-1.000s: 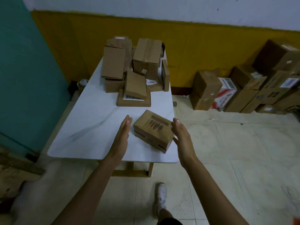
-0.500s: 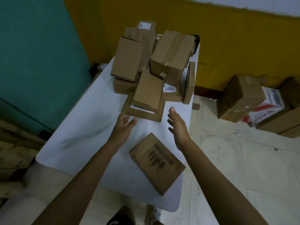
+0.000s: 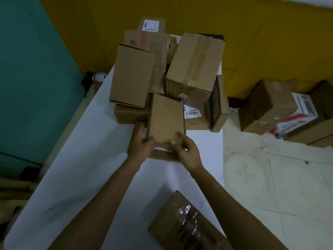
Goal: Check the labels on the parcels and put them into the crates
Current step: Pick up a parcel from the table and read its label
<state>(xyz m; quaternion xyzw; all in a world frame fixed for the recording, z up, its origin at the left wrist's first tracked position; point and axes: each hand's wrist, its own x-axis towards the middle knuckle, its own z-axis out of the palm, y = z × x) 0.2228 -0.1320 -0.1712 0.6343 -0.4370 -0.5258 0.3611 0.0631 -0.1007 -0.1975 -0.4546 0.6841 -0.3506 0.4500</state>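
Gripping a small parcel (image 3: 165, 118) at the near edge of the pile (image 3: 194, 65), the left hand (image 3: 141, 146) and right hand (image 3: 188, 152) curl around its near corners. Judging by the heaped worktop (image 3: 90, 159), most sorting remains; no crates show.

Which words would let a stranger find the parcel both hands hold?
On the white table, find the near edge of the box pile. The parcel is the small plain box tilted on a flat box; only it is gripped by the left hand and right hand.

Parcel pile (image 3: 167, 73) blocks far end of table (image 3: 86, 159) (left side open).
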